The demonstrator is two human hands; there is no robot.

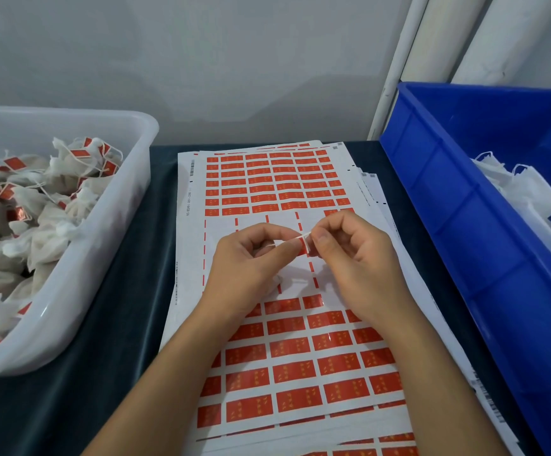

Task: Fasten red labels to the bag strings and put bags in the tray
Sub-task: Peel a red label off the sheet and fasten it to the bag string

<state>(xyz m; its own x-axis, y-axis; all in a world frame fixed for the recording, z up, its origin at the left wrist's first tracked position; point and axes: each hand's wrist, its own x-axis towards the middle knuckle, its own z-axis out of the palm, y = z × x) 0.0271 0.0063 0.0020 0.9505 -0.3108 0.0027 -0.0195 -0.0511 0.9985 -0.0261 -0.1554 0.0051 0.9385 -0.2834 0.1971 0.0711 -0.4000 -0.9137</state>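
Over the middle of the label sheet [287,189], my left hand [247,261] and my right hand [356,258] meet fingertip to fingertip. Between them is a small red label [305,246] folded round a thin white bag string [302,237]. My left thumb and forefinger pinch the label and string. My right thumb and forefinger pinch the label's other side. A bit of white bag [275,281] shows under my left palm; most of it is hidden. The sheet has rows of red labels above and below a bare peeled band.
A translucent white tray [116,212] at the left holds several white bags with red labels on their strings. A blue bin [458,225] at the right holds white unlabelled bags [527,192]. More label sheets lie stacked beneath. The table has a dark cloth [129,324].
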